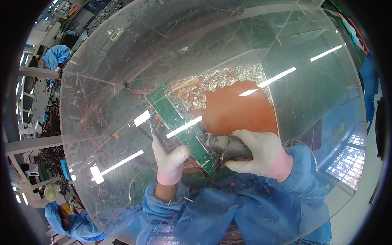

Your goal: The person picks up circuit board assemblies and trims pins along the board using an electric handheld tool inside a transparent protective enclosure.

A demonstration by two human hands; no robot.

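Under a clear, scratched cover, a long green circuit board lies diagonally, with coloured wires at its left side. My left hand, in a white glove with a pink cuff, is closed on the board's lower left edge. In my gloved right hand is a dark handheld tool, its metal head at the board's right edge. Whether the tool's tip touches the board cannot be made out. Beyond them, silvery clippings lie along the edge of an orange-brown surface.
The clear cover spans the work area, with bright reflections. A wooden-looking stick lies beside the board's top end. Two people in blue, one at upper left and another at lower left, are near bundles of dark wires.
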